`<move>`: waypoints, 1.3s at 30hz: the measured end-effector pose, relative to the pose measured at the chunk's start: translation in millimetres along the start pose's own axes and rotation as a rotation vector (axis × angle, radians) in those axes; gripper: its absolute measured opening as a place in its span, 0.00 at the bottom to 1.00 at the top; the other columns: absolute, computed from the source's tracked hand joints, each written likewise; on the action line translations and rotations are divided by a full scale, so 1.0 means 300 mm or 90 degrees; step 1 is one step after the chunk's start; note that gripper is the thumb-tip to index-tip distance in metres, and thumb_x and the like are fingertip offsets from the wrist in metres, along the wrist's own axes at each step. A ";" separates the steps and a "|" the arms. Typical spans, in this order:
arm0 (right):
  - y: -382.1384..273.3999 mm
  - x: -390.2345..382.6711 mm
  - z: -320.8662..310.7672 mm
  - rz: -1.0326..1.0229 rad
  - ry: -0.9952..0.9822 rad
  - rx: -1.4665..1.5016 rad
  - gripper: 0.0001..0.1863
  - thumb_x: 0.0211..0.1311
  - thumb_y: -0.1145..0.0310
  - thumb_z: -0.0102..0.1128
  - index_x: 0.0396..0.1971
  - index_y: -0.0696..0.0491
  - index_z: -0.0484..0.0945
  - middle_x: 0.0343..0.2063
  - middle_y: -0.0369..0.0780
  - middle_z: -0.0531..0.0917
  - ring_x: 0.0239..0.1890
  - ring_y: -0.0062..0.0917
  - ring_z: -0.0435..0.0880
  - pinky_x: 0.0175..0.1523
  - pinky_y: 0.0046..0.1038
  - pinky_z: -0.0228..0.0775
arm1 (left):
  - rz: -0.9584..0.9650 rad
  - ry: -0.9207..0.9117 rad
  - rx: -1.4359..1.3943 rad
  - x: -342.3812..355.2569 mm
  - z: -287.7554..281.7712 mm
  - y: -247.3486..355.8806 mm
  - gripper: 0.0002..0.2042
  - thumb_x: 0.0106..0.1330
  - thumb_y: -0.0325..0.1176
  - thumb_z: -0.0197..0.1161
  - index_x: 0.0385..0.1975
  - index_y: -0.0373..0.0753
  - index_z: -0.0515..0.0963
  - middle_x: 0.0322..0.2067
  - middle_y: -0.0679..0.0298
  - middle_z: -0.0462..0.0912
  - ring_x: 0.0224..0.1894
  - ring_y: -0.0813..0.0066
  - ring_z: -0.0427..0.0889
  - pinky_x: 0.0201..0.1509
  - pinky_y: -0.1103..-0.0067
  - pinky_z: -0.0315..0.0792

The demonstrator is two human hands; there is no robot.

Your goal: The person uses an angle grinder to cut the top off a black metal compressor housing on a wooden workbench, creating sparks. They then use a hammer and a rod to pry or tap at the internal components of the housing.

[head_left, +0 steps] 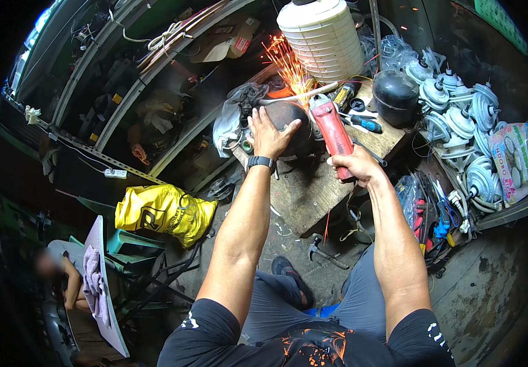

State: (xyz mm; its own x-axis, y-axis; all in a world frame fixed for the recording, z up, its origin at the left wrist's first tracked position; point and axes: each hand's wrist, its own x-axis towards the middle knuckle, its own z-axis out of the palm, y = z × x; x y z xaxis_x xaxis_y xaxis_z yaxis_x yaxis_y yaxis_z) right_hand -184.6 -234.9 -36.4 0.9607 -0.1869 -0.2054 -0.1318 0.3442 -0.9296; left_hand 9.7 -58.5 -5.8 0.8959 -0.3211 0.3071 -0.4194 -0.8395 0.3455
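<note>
My right hand (357, 165) is wrapped round the rear of a red angle grinder (332, 129). Its head meets the far right side of a dark, rounded metal shell (291, 116), which looks like a compressor housing. Orange sparks (294, 68) spray from there, away from me and to the left. The grinder's disc is hidden. On the near left of the shell, my left hand (268, 136) lies with fingers spread, pressed to its surface. Both sit over a worn wooden board (319, 199). A second black dome-shaped housing (395, 98) stands to the right.
Beyond the work stands a ribbed white tank (322, 40). A blue-handled screwdriver (366, 124) and a yellow-black tool (344, 95) lie on the board. Grey motor parts (459, 116) are heaped at right. A hammer (325, 252) and a yellow bag (165, 214) lie lower. A person (71, 275) is at far left.
</note>
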 end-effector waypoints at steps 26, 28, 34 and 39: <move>0.015 0.029 -0.008 -0.021 -0.019 -0.028 0.21 0.52 0.72 0.74 0.45 0.54 0.75 0.28 0.36 0.80 0.23 0.21 0.80 0.27 0.26 0.77 | 0.039 0.018 0.006 0.011 0.022 -0.029 0.60 0.54 0.74 0.66 0.75 0.31 0.54 0.76 0.44 0.53 0.79 0.46 0.48 0.78 0.49 0.47; 0.020 0.037 -0.011 -0.021 -0.018 -0.033 0.21 0.52 0.72 0.74 0.45 0.53 0.75 0.28 0.36 0.80 0.23 0.21 0.80 0.27 0.26 0.77 | 0.026 0.010 0.004 0.012 0.023 -0.027 0.60 0.54 0.74 0.66 0.76 0.32 0.54 0.76 0.46 0.53 0.80 0.47 0.47 0.78 0.48 0.47; 0.018 0.038 -0.010 -0.034 -0.017 -0.018 0.20 0.53 0.72 0.74 0.44 0.52 0.75 0.28 0.35 0.80 0.22 0.20 0.80 0.27 0.26 0.77 | 0.029 0.001 0.018 0.008 0.010 -0.018 0.60 0.54 0.75 0.65 0.76 0.32 0.53 0.78 0.47 0.51 0.80 0.47 0.45 0.79 0.49 0.46; 0.001 0.041 -0.002 -0.017 -0.025 -0.028 0.21 0.53 0.72 0.74 0.45 0.52 0.75 0.29 0.35 0.80 0.22 0.21 0.80 0.27 0.27 0.77 | 0.023 -0.007 0.021 -0.006 -0.013 -0.007 0.60 0.55 0.75 0.64 0.76 0.33 0.53 0.78 0.47 0.51 0.81 0.47 0.44 0.79 0.49 0.45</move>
State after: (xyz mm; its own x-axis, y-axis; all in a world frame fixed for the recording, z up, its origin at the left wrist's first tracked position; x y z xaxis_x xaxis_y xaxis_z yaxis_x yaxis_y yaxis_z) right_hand -172.8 -237.6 -39.3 0.9728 -0.1590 -0.1683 -0.1153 0.2980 -0.9476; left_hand 8.4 -54.6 -3.8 0.8816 -0.3564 0.3093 -0.4470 -0.8410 0.3049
